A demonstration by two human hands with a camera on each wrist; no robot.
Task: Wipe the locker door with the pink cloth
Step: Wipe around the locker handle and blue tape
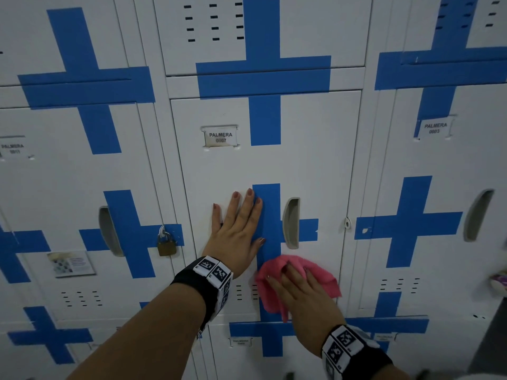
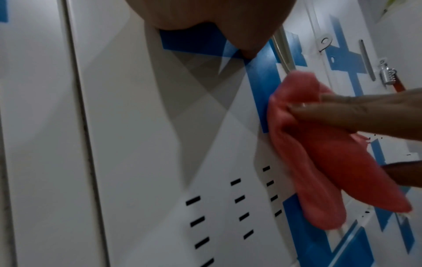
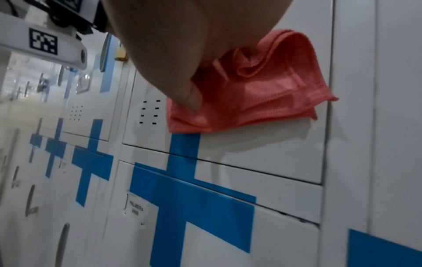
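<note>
Cloth, pink and bunched into folds, lies pressed against the lower part of the white locker door, below the recessed handle and just right of the vent slots. The right hand presses it there with fingers spread over the fabric and the thumb tucked onto its lower edge, as the right wrist view shows; a loose corner of the cloth hangs down past the hand. The left hand is released and flat, palm on the door, fingers straight and pointing up, the tips reaching the blue tape cross beside the handle. A label higher on the door reads PALMERA 0007. On the neighbouring door to the left hangs a brass padlock. Both wrists wear black bands with coded markers.
</note>
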